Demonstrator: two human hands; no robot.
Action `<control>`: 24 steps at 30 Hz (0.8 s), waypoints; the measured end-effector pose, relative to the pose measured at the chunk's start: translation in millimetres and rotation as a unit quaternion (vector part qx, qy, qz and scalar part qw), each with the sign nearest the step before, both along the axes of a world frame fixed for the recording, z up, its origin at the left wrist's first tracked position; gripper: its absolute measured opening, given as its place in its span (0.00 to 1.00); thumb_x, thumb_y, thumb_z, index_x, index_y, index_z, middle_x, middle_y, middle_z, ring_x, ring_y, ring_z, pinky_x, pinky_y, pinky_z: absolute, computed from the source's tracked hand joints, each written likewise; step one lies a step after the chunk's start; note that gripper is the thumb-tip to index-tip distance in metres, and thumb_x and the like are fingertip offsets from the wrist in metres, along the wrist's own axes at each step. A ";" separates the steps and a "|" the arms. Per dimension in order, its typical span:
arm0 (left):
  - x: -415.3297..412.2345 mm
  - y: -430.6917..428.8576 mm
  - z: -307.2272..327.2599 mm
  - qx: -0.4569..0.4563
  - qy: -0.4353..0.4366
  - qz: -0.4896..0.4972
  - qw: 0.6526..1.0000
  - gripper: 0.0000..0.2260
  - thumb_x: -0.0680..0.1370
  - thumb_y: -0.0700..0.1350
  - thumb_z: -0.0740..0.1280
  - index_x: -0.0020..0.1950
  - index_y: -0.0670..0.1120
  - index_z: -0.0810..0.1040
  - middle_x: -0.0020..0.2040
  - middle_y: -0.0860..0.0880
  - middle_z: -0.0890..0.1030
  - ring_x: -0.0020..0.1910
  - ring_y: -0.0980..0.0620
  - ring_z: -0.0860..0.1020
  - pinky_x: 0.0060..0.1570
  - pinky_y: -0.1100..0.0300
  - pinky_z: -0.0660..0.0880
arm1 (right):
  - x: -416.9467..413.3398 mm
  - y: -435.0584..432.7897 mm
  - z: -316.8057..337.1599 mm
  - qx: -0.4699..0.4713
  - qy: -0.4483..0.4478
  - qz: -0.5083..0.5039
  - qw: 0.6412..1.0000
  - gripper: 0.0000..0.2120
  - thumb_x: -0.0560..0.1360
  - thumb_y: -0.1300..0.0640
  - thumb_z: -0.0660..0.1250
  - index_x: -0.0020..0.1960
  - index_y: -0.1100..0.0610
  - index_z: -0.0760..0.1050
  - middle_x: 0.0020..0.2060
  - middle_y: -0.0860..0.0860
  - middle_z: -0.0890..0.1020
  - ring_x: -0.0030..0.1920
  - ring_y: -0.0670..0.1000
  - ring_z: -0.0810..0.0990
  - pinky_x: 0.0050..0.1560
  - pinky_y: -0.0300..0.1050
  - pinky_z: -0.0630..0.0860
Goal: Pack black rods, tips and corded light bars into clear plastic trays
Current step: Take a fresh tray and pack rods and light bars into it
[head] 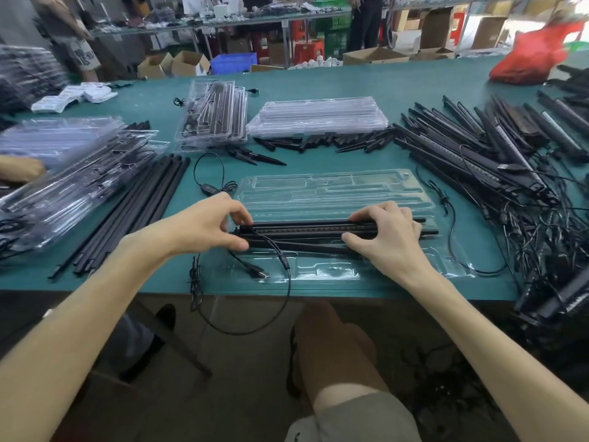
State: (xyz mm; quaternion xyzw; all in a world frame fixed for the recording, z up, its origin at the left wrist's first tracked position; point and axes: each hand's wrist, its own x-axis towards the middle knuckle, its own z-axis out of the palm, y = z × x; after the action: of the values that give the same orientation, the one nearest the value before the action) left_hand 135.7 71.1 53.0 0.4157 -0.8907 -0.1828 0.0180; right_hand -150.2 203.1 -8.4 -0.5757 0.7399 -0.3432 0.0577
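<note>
The green worktop (pixel 414 87) carries an open clear plastic tray (pixel 318 189) at its near edge. Loose black rods (pixel 149 205) and stacked filled trays (pixel 63 186) lie toward the left edge, with tips (pixel 318 141) and empty trays (pixel 318 118) mid-worktop. Tangled corded light bars (pixel 478 154) lie along the right edge, and a red bag (pixel 538 55) sits at the far right corner.
</note>
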 end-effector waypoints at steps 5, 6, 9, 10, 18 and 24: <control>-22.7 8.1 -11.6 -0.010 0.061 -0.017 0.998 0.11 0.75 0.41 0.75 0.56 0.49 0.81 0.50 0.50 0.76 0.44 0.51 0.77 0.44 0.65 0.68 | 0.3 0.9 -0.3 -0.001 -0.004 -0.010 1.000 0.14 0.73 0.46 0.73 0.57 0.47 0.79 0.54 0.47 0.74 0.60 0.51 0.66 0.59 0.47 0.57; -25.5 8.7 -14.8 0.000 0.069 -0.013 0.998 0.11 0.75 0.39 0.76 0.56 0.47 0.81 0.50 0.49 0.76 0.43 0.51 0.77 0.43 0.67 0.68 | -0.1 1.8 -0.7 -0.003 -0.005 -0.013 1.000 0.14 0.74 0.46 0.73 0.58 0.47 0.79 0.54 0.47 0.74 0.60 0.52 0.67 0.59 0.47 0.57; -25.9 5.6 -17.0 0.029 0.093 0.006 0.995 0.12 0.73 0.37 0.76 0.54 0.46 0.81 0.48 0.52 0.76 0.39 0.53 0.77 0.40 0.72 0.70 | -0.4 2.8 -1.2 -0.007 -0.009 -0.017 1.000 0.13 0.74 0.47 0.72 0.58 0.48 0.79 0.55 0.48 0.75 0.60 0.52 0.67 0.61 0.48 0.57; -25.7 4.4 -17.1 0.031 0.091 0.006 0.995 0.12 0.73 0.37 0.77 0.54 0.46 0.80 0.48 0.52 0.76 0.39 0.53 0.77 0.40 0.72 0.70 | 0.0 2.7 -1.4 -0.007 -0.008 -0.018 1.000 0.13 0.74 0.47 0.72 0.58 0.48 0.79 0.55 0.47 0.75 0.60 0.51 0.67 0.60 0.47 0.57; -24.3 0.9 -20.5 0.036 0.101 0.021 0.994 0.11 0.72 0.38 0.78 0.51 0.48 0.81 0.50 0.53 0.79 0.40 0.55 0.78 0.46 0.62 0.72 | 1.0 2.3 -0.9 -0.004 -0.012 -0.021 1.000 0.11 0.76 0.48 0.71 0.58 0.48 0.80 0.55 0.47 0.75 0.61 0.51 0.67 0.59 0.46 0.57; -24.4 1.5 -22.1 0.029 0.103 0.026 0.994 0.11 0.73 0.39 0.77 0.52 0.48 0.81 0.51 0.51 0.80 0.41 0.55 0.78 0.45 0.64 0.72 | 0.9 3.6 0.1 -0.001 -0.010 -0.020 1.000 0.09 0.79 0.51 0.68 0.58 0.50 0.80 0.56 0.49 0.76 0.62 0.52 0.68 0.61 0.47 0.57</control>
State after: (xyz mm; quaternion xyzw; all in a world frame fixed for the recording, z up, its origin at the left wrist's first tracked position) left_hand 111.3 72.6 30.9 0.4183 -0.8673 -0.2498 0.1020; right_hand -149.3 206.7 -8.3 -0.5575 0.7501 -0.3510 0.0577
